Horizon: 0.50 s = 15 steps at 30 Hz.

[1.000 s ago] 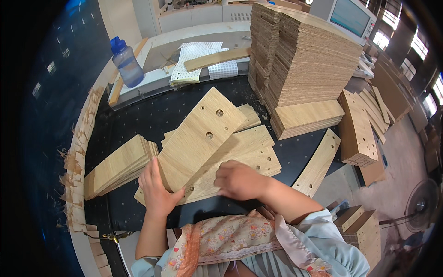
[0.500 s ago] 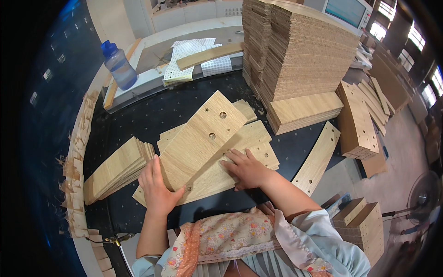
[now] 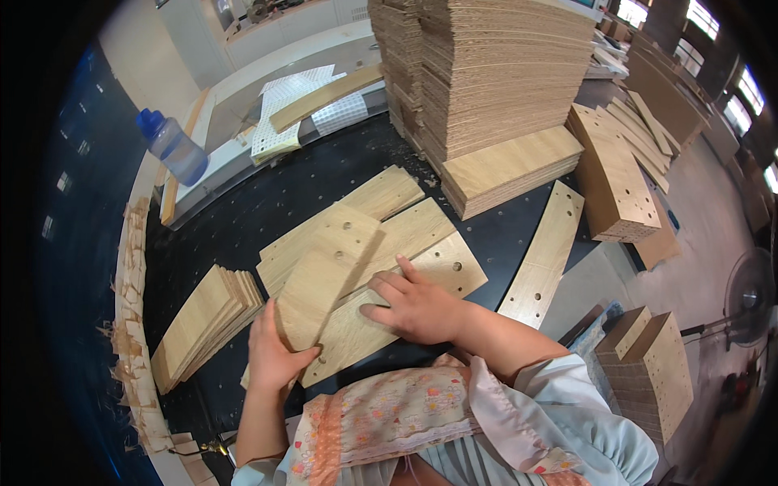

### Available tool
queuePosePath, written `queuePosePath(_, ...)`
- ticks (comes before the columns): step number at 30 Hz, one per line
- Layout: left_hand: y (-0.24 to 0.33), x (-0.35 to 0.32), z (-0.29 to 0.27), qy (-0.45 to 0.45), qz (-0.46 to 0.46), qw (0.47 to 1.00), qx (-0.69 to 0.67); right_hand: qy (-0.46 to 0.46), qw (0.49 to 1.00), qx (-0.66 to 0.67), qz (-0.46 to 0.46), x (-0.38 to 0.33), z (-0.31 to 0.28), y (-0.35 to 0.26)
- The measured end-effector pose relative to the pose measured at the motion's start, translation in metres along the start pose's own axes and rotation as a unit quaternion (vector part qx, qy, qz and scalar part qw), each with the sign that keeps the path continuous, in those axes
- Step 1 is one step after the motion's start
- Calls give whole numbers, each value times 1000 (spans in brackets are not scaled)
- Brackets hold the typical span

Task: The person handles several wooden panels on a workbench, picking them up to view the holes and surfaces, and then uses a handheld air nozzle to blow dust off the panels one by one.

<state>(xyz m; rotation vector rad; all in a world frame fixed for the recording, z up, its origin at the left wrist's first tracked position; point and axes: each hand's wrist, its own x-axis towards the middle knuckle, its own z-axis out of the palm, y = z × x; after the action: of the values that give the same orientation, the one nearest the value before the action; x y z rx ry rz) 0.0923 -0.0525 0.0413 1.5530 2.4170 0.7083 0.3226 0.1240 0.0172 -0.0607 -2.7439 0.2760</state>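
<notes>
My left hand [image 3: 274, 356] grips the near end of a curved light-wood panel with drilled holes [image 3: 328, 271], which lies tilted on top of a loose pile of similar panels [image 3: 405, 223] on the black perforated table [image 3: 243, 219]. My right hand [image 3: 413, 306] rests flat, fingers spread, on a lower panel [image 3: 446, 271] of that pile, just right of the held one.
A fanned stack of curved panels [image 3: 203, 320] lies at the left. A tall pile of boards [image 3: 494, 73] stands behind, with a lower stack [image 3: 510, 166] in front. A long drilled strip [image 3: 545, 251], a blue bottle [image 3: 172, 147] and offcuts [image 3: 130, 324] surround the work.
The top panel has slid toward me and lies lower and flatter. My right hand moved from under its edge to press on the lower panel; the left hand stays at the near end.
</notes>
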Motion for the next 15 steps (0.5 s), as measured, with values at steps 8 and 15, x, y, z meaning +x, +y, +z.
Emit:
queuePosePath(8, -22, 14, -29, 16, 21, 999, 48, 73, 988, -88, -102, 14, -51, 0)
queuePosePath(15, -33, 34, -5, -45, 71, 995, 59, 51, 986, -55, -147, 13, -72, -9)
